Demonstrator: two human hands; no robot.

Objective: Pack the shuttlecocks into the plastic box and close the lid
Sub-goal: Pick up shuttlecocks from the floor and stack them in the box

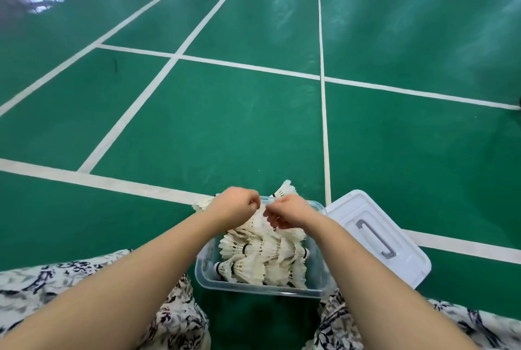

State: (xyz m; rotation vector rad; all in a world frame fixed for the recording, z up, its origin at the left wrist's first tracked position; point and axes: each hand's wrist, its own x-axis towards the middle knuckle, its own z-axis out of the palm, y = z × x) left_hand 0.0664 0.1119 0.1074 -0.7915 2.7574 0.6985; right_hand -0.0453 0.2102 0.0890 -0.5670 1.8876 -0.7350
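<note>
Underfoot, glossy green court floor [225, 124]

Green floor [253, 124] all around, deep and glossy, crossed by white court lines [322, 76] running off in a grid, with pale reflected light smeared across the far part. Down low, the plastic box [205, 279] is clear, see-through on every wall. The shuttlecocks [262, 253] inside are creamy white feathers, each with a thin black band by the base. The lid [377, 237] is plain white, and its handle [375, 238] is grey. The clothing [174, 318] over the knees is white with a dark, inky black-and-grey print.
</note>
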